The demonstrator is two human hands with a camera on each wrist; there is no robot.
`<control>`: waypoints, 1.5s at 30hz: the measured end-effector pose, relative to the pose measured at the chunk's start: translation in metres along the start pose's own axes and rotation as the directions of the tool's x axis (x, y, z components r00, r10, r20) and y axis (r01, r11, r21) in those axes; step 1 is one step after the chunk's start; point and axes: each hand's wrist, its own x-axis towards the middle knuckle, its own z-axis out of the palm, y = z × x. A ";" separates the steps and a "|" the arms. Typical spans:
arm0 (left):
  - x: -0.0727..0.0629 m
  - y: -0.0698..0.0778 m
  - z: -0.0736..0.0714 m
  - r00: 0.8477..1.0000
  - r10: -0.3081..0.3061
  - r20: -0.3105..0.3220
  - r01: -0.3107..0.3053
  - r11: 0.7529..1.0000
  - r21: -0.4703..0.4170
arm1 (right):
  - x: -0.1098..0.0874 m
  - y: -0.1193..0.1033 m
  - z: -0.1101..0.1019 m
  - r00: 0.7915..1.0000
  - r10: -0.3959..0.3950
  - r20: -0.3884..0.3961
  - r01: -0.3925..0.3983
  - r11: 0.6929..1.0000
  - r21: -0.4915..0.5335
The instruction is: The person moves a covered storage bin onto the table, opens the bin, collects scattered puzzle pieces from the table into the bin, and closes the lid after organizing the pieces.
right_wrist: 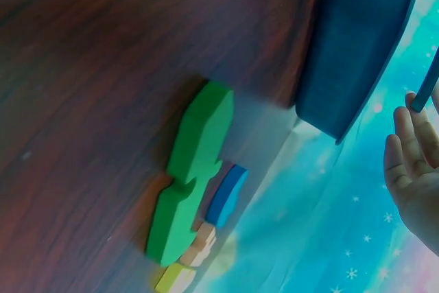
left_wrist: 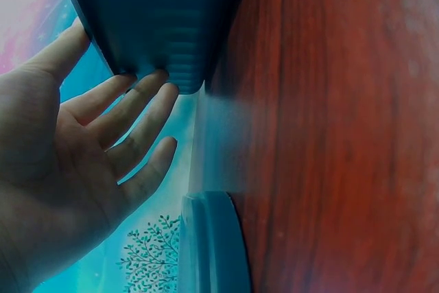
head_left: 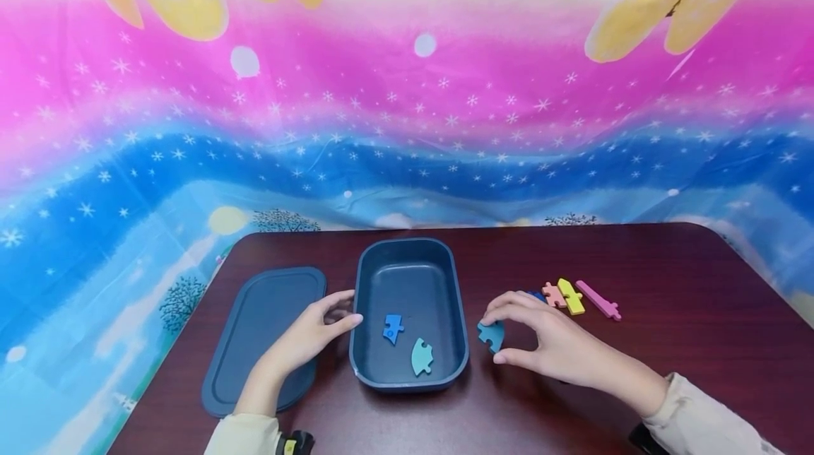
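Teal piece (head_left: 492, 335), face upward (long axis unclear)

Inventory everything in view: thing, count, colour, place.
table: 1, dark reddish brown, foreground
backdrop cloth: 1, mainly pink and blue, behind table
container: 1, dark slate blue, table centre
lid: 1, dark slate blue, left of container
blue puzzle piece: 1, blue, inside container
mint puzzle piece: 1, mint, inside container
salmon puzzle piece: 1, salmon, right of container
yellow puzzle piece: 1, yellow, beside salmon
pink puzzle piece: 1, pink, beside yellow
navy puzzle piece: 1, navy, beside salmon
green puzzle piece: at least 1, green, right of container
teal puzzle piece: 1, teal, in right grip
wrist devices: 2, black, wrists
sleeves: 2, cream, forearms
left grip: 1, bare, container's left side
right grip: 1, bare, pinching teal piece
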 end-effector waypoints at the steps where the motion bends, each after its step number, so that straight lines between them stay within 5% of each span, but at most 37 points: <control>1: 0.000 0.000 0.000 1.000 -0.004 0.000 0.004 1.000 0.001 | 0.002 0.000 0.001 1.000 -0.002 -0.002 0.002 1.000 0.007; 16: 0.001 0.001 0.001 1.000 -0.005 0.004 0.005 1.000 0.002 | 0.023 -0.005 0.007 0.997 0.064 0.038 -0.066 0.995 0.071; 45: 0.001 0.002 0.001 1.000 -0.008 0.004 0.008 1.000 0.003 | 0.065 -0.003 0.028 0.999 0.021 0.038 -0.027 0.986 0.162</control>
